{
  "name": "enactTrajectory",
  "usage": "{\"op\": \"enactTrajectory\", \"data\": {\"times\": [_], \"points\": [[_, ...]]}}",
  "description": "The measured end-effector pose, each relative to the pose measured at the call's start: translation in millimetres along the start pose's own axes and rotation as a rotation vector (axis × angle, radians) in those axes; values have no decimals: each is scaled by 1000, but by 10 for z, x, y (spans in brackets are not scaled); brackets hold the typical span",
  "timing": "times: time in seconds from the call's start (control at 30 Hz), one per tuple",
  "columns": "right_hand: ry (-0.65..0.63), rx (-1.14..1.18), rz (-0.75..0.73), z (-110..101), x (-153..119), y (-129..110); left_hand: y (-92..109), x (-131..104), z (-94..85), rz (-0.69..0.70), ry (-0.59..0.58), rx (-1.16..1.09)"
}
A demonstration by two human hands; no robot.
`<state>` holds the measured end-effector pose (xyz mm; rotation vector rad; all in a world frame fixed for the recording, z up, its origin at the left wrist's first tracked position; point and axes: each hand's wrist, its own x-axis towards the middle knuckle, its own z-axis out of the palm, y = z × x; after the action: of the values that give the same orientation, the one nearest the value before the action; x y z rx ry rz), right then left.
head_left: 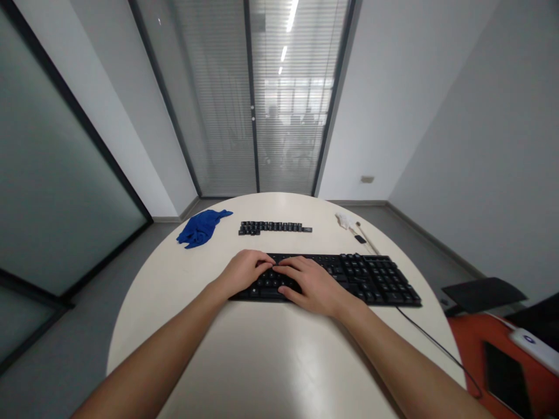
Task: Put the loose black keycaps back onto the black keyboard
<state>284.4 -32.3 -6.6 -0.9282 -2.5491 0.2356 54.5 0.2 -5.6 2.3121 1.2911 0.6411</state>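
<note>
A black keyboard lies across the table, with keycaps on its right block and some at its lower left; the upper middle looks flat and bare of caps. Over its left part, my left hand has thumb and fingertips brought together in a pinch; anything between them is too small to make out. My right hand rests on the keyboard just to the right, fingers apart, its index fingertip close to the left hand's fingertips. Behind the keyboard, loose black keycaps stand in rows on the table.
The round white table carries a crumpled blue cloth at back left. At back right lie a thin brush, a small black-ended tool and white crumpled material. The keyboard cable runs over the right edge toward an orange chair.
</note>
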Motion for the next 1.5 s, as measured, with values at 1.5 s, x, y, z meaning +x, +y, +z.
{"op": "enactTrajectory", "data": {"times": [1.5], "points": [[-43,-109,60,74,47,-136,-390,113,230,-224,181,-17]]}}
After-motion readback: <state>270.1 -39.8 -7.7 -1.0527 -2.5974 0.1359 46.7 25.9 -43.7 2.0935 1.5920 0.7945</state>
